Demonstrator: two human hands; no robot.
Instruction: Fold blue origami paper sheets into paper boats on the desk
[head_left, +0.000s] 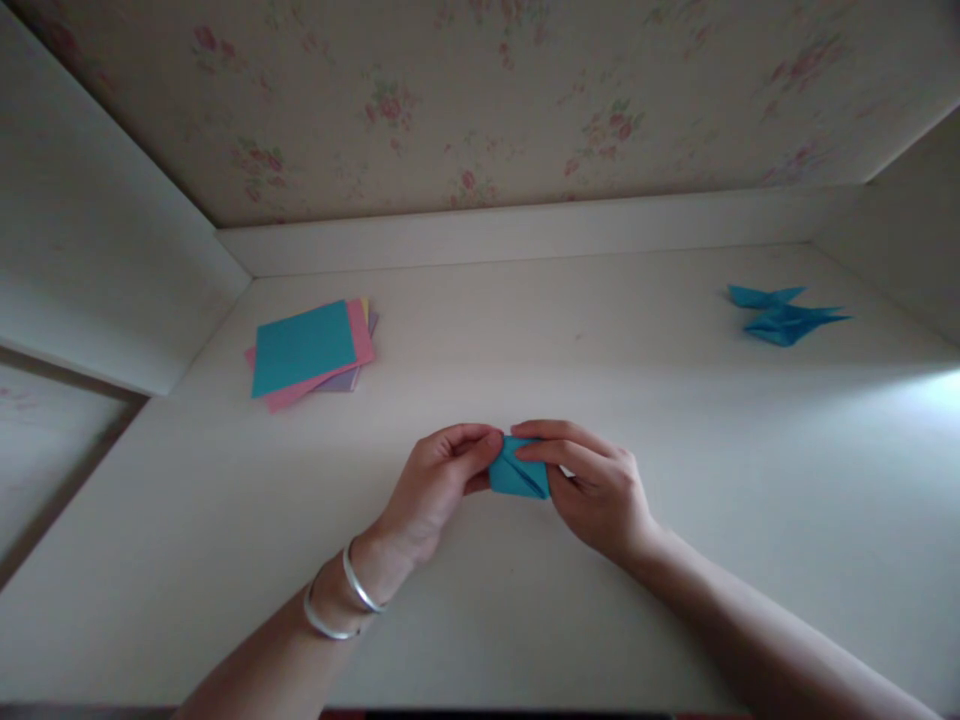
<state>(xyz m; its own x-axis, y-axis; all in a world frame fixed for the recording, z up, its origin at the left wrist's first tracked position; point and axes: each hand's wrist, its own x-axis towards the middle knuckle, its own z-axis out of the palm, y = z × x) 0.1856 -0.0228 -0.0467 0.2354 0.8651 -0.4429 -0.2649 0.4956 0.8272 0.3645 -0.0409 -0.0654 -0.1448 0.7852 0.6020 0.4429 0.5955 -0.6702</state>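
A small folded piece of blue origami paper (519, 478) is held between my two hands, with a slanting fold line across its front. My left hand (442, 475) pinches its left edge between thumb and fingers. On the other side, my right hand (596, 485) grips the right edge, two fingers lying over the top of the paper and the thumb side below. The paper's back and the fingertips behind it are hidden.
A loose stack of square coloured paper (304, 350), blue on top of pink, purple and yellow, lies at the back left. Blue folded paper shapes (784, 322) with pointed ends lie at the back right. A white ledge (525, 236) and flowered wall border the white table (465, 620).
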